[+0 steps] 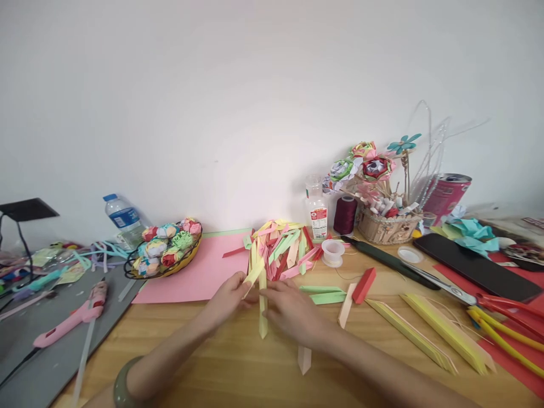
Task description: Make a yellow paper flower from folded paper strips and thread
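A folded pale yellow paper strip (263,323) is held upright between my hands above the table, a bent yellow part of it slanting down to the left. My left hand (229,297) pinches that slanting part between thumb and fingers. My right hand (293,311) has its fingertips closed on the upright part from the right; its thumb is hidden. Just behind lies a pile of folded paper strips (278,246) in pink, green, yellow and red. Beneath my right wrist a peach strip (304,360) partly shows, and green strips (325,296) lie beyond that hand.
At left are a basket of paper flowers (172,249) and a pink glue gun (72,323). A glass bottle (317,212), a thread spool (345,215) and a flower basket (386,226) stand at the back right. Scissors (471,294) and yellow strips (450,334) lie at right.
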`<state>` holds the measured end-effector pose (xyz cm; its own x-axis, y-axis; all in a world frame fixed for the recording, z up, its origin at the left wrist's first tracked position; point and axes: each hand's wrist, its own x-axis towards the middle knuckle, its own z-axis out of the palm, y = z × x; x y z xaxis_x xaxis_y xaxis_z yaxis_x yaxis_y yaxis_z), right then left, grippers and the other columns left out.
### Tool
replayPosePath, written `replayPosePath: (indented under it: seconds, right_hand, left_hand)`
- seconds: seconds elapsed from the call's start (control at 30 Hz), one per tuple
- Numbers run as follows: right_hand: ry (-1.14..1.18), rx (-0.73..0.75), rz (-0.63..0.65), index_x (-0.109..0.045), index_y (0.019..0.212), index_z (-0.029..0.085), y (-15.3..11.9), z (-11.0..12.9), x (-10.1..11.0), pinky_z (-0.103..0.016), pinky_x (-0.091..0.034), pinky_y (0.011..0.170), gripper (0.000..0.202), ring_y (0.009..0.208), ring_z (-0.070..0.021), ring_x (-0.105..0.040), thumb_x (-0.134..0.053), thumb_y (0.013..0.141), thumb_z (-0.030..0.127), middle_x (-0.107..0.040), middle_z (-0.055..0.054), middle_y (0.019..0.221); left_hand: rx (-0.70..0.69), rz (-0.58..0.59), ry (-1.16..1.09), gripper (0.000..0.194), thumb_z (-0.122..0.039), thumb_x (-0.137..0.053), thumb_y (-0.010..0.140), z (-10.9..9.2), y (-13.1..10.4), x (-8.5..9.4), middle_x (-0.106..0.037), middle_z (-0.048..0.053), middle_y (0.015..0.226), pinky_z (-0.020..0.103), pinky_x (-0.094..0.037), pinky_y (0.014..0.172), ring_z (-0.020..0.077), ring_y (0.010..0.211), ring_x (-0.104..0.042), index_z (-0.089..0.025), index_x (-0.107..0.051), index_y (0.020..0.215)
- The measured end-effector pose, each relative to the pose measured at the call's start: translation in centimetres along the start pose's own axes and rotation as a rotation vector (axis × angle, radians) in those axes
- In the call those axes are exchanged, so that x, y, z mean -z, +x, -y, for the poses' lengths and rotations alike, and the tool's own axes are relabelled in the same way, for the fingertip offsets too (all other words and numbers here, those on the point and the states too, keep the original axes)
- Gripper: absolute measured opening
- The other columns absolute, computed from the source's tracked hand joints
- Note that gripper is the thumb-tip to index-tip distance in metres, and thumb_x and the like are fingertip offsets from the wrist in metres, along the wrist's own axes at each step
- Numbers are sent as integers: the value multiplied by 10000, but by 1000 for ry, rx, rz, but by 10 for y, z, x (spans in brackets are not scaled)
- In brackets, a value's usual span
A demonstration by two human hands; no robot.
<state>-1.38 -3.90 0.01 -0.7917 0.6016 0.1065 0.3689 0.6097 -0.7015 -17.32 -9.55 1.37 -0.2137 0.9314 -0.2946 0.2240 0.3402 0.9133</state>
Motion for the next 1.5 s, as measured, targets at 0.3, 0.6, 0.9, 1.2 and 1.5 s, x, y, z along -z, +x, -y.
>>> replayPosePath:
  seconds: [0.3, 0.6, 0.9, 1.2, 1.5]
  right_hand:
    - [76, -77, -147, -669, 894, 178, 6, -2, -6, -259, -428, 743, 284, 855, -170, -573, -459, 745, 58, -602, -56, 924]
    - [86, -61, -270, -563, 780, 192, 1, -16, 3, -283, -417, 635, 152, 704, -164, -560, -469, 733, 81, -585, -25, 815]
    - [183, -123, -479, -443, 871, 196, -3, -33, 33, -288, -455, 562, 117, 616, -161, -561, -454, 782, 271, -546, -2, 686]
    - [105, -110, -507, -511, 789, 200, 1, -18, 35, -270, -432, 537, 68, 597, -160, -562, -467, 753, 236, -583, -9, 680]
    - [-3, -51, -404, -484, 986, 206, 9, -16, 36, -230, -480, 577, 199, 667, -127, -641, -364, 829, 191, -659, -6, 812]
  left_hand:
    - [-37, -8, -266, 381, -434, -570, 733, 11, 7, -6, -633, 128, 1015, 316, -478, 719, 203, 814, -641, -140, -470, 952]
    - [-106, 136, -410, 360, -326, -605, 709, 1, 10, -39, -625, 97, 1039, 314, -466, 713, 250, 943, -584, -140, -557, 1014]
    - [-84, 88, -494, 250, -130, -470, 774, -11, 30, -53, -645, 121, 1018, 316, -459, 746, 185, 822, -631, -128, -568, 1004]
    - [-135, 98, -457, 264, -298, -473, 842, -15, 31, -73, -586, 73, 1065, 243, -478, 613, 167, 847, -578, -189, -565, 1065]
    - [-182, 23, -438, 409, -532, -539, 755, -11, 32, -75, -478, -36, 603, 190, -357, 403, 85, 465, -432, -190, -525, 978]
